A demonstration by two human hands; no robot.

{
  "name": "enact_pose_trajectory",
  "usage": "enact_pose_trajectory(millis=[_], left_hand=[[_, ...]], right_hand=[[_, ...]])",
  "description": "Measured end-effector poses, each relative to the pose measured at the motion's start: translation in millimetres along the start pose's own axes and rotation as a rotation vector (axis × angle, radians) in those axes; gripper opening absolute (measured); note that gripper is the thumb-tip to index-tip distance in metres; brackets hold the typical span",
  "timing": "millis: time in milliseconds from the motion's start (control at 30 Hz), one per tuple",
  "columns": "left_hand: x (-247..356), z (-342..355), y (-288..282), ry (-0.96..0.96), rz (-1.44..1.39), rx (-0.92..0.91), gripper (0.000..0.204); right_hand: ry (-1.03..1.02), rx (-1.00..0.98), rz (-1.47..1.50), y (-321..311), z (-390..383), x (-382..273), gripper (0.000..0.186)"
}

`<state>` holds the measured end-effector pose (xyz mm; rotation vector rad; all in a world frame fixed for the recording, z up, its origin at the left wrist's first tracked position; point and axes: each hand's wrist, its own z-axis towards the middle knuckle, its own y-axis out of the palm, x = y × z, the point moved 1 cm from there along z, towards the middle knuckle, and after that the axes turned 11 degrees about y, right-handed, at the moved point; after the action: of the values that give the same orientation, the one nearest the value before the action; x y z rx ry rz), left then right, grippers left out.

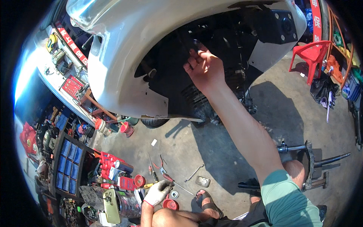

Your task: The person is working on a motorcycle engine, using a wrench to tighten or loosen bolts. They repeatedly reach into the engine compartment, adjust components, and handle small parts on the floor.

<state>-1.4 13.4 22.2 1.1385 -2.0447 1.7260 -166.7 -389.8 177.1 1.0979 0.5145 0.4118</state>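
My bare right hand (207,70) reaches up into the dark opening of a white vehicle body panel (113,75). Its thumb and forefinger pinch near a small dark, shiny thing, too shadowed to name; the other fingers are curled. Low down, beside my knee, is my left hand (157,193) in a white glove. Its fingers look bent inward, and whatever they may hold is hidden. Close by on the floor lie a red-handled screwdriver (168,177), red-handled pliers (162,167) and a metal ring (174,194).
An L-shaped wrench (194,173) and a small metal dish (203,181) lie on the concrete. Red bottles (107,162) and a blue-compartment organizer (69,166) stand at left. A metal stand (308,166) is by my right leg; a red plastic chair (312,56) stands far right.
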Motion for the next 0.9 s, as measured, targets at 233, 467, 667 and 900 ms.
enact_pose_trajectory(millis=[233, 467, 667, 900], left_hand=[[-9.2, -7.8, -4.4, 0.129, 0.119, 0.062, 0.030], [-3.2, -4.9, -6.2, 0.248, -0.059, 0.133, 0.023], [-17.8, -13.6, -8.8, 0.223, -0.137, 0.164, 0.021], [-24.7, -10.2, -12.3, 0.263, -0.128, 0.164, 0.023]], right_hand=[[0.152, -0.042, -0.020, -42.0, -51.0, 36.3, 0.033], [0.641, 0.142, -0.707, -156.4, -143.3, 98.4, 0.028], [1.052, 0.250, -1.324, -281.3, -251.7, 184.0, 0.027], [0.703, -0.052, -1.870, -383.5, -346.5, 211.6, 0.028]])
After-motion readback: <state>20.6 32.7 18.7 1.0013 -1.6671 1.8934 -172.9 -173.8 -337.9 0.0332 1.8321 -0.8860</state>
